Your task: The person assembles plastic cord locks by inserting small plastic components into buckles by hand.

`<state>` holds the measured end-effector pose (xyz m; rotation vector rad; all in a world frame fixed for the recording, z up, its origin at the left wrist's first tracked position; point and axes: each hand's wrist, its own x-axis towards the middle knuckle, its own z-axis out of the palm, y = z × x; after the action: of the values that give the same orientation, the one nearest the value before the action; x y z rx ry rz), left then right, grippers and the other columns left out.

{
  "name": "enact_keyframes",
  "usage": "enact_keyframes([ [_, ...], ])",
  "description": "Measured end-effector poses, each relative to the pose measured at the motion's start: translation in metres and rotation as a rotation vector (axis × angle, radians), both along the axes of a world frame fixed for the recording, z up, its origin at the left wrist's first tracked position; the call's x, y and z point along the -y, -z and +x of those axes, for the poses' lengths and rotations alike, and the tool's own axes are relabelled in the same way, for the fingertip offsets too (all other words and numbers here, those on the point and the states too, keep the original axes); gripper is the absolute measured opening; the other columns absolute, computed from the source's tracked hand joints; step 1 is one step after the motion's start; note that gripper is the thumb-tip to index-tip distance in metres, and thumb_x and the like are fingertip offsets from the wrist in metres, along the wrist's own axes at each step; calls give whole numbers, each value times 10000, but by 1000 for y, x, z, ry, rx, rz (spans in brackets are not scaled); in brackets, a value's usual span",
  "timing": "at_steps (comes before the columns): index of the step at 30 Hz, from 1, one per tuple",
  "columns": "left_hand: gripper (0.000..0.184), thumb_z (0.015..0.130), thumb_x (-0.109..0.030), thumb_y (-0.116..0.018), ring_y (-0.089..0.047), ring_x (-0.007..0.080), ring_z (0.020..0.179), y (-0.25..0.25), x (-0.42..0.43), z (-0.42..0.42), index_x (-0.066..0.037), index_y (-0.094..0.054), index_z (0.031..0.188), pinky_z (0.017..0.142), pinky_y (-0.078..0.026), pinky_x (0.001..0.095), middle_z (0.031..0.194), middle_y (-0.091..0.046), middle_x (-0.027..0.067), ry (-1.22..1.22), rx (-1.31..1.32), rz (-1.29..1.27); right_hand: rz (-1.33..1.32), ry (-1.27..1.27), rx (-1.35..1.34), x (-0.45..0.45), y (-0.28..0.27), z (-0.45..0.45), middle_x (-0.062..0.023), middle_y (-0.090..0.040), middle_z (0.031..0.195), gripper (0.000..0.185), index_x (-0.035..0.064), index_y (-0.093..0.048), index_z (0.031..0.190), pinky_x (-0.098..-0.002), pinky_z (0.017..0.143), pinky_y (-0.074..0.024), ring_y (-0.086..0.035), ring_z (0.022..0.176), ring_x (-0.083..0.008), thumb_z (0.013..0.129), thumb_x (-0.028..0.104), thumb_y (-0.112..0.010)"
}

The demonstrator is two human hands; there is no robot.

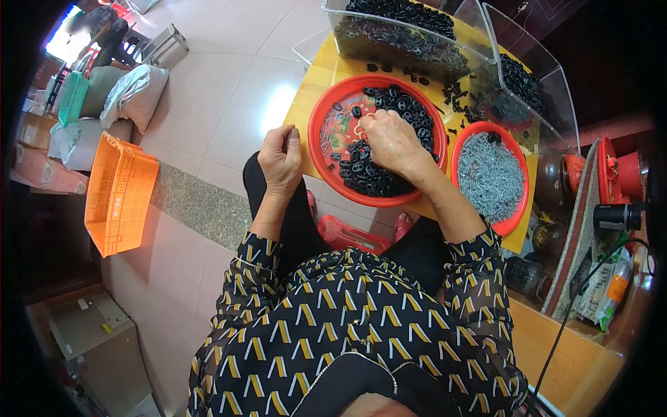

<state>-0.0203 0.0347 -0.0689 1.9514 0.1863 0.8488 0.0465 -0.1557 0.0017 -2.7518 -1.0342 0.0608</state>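
A round red tray [314, 153] holds many small black plastic pieces [375, 182] with holes, heaped along its right and lower sides. My right hand [391, 142] is over the tray, its fingers curled downward among the pieces; the fingertips are partly hidden, so what they grip does not show. Just left of the tray rim is my left hand [281, 161], closed with the thumb along the curled fingers. Anything inside it is hidden. Right of the tray stands a red basin [525, 186] full of small silvery metal parts [490, 174].
Clear plastic bins [399, 43] of black pieces stand at the back of the yellow table [316, 66]. Loose black parts lie near them. An orange crate [121, 198] and white sacks [137, 97] are on the floor at left. Another person [108, 31] is far left.
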Motion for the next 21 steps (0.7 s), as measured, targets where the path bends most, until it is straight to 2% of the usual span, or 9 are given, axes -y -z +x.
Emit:
enact_keyframes([
  [2, 104, 798, -73, -581, -524, 110, 620, 0, 0, -1, 17, -568, 849, 584, -439, 233, 720, -558, 69, 5, -5, -3, 70, 2, 50, 4, -7, -9, -175, -561, 754, 121, -2, -545, 791, -395, 683, -456, -554, 748, -326, 671, -4, -530],
  [4, 104, 793, -70, -583, -525, 108, 621, 1, 0, -1, 16, -569, 849, 584, -440, 233, 718, -558, 67, -6, -2, 27, 365, 20, 94, 9, -14, -22, -193, -555, 755, 82, -1, -526, 754, -409, 670, -454, -545, 750, -353, 675, 18, -535],
  [5, 104, 793, -70, -583, -525, 108, 621, 0, 0, -1, 16, -569, 849, 584, -440, 233, 718, -558, 67, -9, -2, 29, 367, 17, 93, 11, -17, -31, -193, -555, 755, 82, -1, -526, 754, -409, 670, -454, -545, 750, -353, 675, 18, -535],
  [7, 107, 788, -72, -587, -527, 111, 621, 0, 1, -1, 15, -570, 848, 588, -441, 233, 716, -560, 67, 0, 18, 30, 632, 72, 24, 17, -20, -51, -194, -536, 747, 89, -1, -487, 754, -417, 660, -429, -528, 729, -360, 680, -1, -536],
  [11, 131, 796, -114, -590, -547, 97, 676, -3, 1, -3, -5, -591, 868, 636, -450, 233, 729, -584, 48, -14, -16, 33, 845, 197, -94, 30, -8, -90, -178, -530, 748, 115, -7, -494, 795, -393, 620, -430, -531, 701, -350, 696, -22, -550],
  [16, 152, 783, -118, -600, -564, 117, 676, 4, 2, 0, 4, -588, 874, 636, -461, 243, 748, -601, 74, -27, -7, 47, 947, 296, -116, 44, 0, -115, -166, -546, 768, 171, -29, -536, 878, -356, 606, -442, -551, 706, -327, 709, -48, -553],
  [21, 145, 780, -111, -601, -552, 107, 640, 2, 3, 0, 6, -584, 863, 607, -459, 240, 721, -590, 66, -21, -5, 56, 978, 264, -94, 47, 0, -119, -165, -548, 773, 154, -22, -543, 862, -356, 604, -444, -553, 705, -327, 710, -46, -556],
])
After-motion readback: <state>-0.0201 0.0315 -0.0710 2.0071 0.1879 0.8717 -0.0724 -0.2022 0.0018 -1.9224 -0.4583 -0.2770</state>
